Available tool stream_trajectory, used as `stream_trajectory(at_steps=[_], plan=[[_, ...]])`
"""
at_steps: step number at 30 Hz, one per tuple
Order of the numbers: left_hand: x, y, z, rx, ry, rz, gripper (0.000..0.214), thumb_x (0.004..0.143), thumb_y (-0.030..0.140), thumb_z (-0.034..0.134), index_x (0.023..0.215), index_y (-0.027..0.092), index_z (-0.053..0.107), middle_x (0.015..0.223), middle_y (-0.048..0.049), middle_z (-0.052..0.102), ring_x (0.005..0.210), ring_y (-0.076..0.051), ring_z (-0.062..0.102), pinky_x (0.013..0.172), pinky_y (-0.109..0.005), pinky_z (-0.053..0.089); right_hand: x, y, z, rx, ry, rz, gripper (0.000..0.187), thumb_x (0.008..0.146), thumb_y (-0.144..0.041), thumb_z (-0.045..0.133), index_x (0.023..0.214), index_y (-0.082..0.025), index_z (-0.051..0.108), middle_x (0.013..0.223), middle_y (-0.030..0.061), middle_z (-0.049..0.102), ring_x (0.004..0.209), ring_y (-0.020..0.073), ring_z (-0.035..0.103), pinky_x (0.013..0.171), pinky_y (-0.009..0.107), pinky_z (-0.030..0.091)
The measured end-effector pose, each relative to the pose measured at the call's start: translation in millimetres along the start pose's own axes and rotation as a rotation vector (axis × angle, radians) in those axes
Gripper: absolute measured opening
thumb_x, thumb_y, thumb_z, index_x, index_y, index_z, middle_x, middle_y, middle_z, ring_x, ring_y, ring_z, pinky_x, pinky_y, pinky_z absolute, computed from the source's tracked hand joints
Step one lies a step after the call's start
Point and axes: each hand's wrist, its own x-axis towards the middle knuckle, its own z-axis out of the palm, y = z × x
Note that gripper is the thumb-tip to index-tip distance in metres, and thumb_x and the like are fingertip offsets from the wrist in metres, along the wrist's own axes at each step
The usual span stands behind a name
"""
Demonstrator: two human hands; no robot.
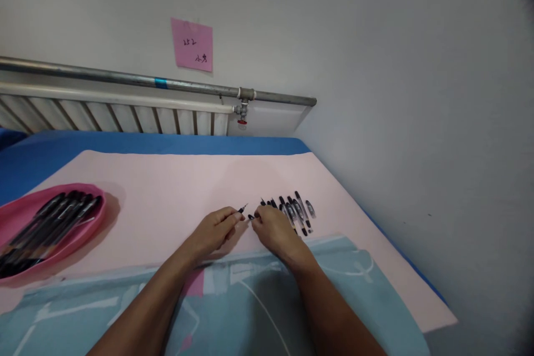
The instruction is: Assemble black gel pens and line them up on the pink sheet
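Observation:
My left hand (pixel 214 229) is closed around a pen (pixel 241 210), whose thin bare tip sticks up and to the right past the thumb. Most of the pen's barrel is hidden by the fingers. Just to the right, my right hand (pixel 273 228) pinches a small black-and-clear piece that looks like a pen cap (pixel 251 217). A narrow gap separates the cap from the pen. Beside and partly behind the right hand lie several black-and-clear pens (pixel 297 208), side by side on the pink surface. One loose clear cap (pixel 311 209) rests at their right end.
A pink oval basket (pixel 102 222) holding several black pens (pixel 62 222) stands at the left. The pink tabletop (pixel 175 178) has a blue edge (pixel 187 143) behind it. Teal patterned cloth (pixel 350 272) covers the front. A radiator (pixel 125 117) and a wall (pixel 409 122) bound the table.

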Motion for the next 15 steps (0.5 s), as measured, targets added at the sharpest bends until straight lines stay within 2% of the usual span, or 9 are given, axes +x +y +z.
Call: stream_trajectory(at_steps=[5, 10, 15], plan=[[-1.6, 1.9, -1.0, -0.003, 0.001, 0.004, 0.034, 0.079, 0.045, 0.041, 0.083, 0.016, 0.058, 0.049, 0.0071, 0.038, 0.041, -0.005, 0.029, 0.040, -0.018, 0.021, 0.7, 17.7, -16.5, -0.011, 0.062, 0.140, 0.024, 0.080, -0.018, 0.039, 0.081, -0.015, 0.062, 0.081, 0.0093, 0.067, 0.074, 0.0178, 0.058, 0.060, 0.026, 0.030], [-0.1, -0.2, -1.3, 0.003, 0.002, 0.010, 0.035, 0.080, 0.044, 0.041, 0.084, 0.015, 0.058, 0.050, 0.0068, 0.039, 0.041, -0.006, 0.030, 0.042, -0.019, 0.022, -11.6, 25.8, -18.4, -0.039, -0.094, 0.137, 0.022, 0.075, -0.015, 0.043, 0.075, -0.015, 0.064, 0.079, 0.0105, 0.067, 0.074, 0.0200, 0.060, 0.059, 0.027, 0.032], [1.2, -3.4, -1.2, 0.011, 0.001, 0.015, 0.033, 0.081, 0.044, 0.040, 0.083, 0.016, 0.057, 0.050, 0.0073, 0.039, 0.041, -0.005, 0.030, 0.041, -0.018, 0.022, -19.7, 12.5, -15.4, -0.136, -0.171, 0.124, 0.024, 0.073, -0.011, 0.043, 0.081, -0.012, 0.065, 0.085, 0.0162, 0.066, 0.082, 0.0249, 0.061, 0.062, 0.029, 0.035]])
